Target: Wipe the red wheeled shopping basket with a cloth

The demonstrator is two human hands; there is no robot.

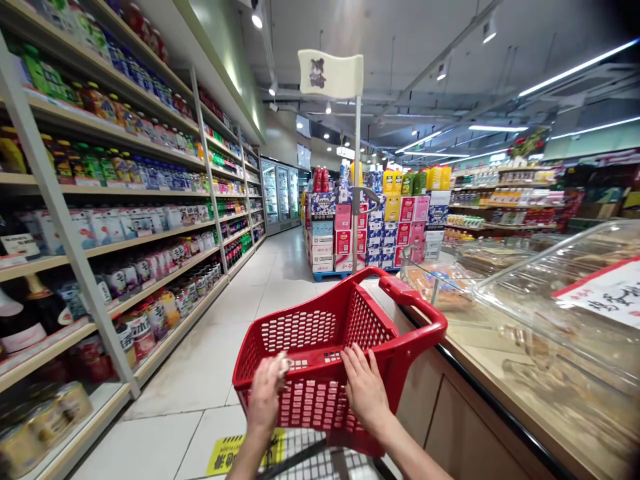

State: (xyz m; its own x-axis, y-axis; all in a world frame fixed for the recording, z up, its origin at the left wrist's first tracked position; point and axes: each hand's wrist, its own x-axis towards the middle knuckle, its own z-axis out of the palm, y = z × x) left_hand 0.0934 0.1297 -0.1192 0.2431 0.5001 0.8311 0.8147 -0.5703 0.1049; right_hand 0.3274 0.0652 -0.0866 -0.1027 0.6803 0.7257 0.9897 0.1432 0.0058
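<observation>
In front of me stands a red plastic shopping cart with perforated basket walls and its red handle toward the right. A crumpled whitish tissue or cloth is pinched in my left hand, at the near left rim of the basket. My right hand lies against the near wall, fingers stretched out and close together, their tips at the rim; the palm side is hidden. A pole rises behind the basket with a cream flag bearing a small dark animal print.
Shelves of drinks line the left side. A glass-topped counter with clear covers borders the cart on the right. Stacked drink boxes stand ahead, with refrigerators beyond. A yellow floor sticker lies on the tiled floor.
</observation>
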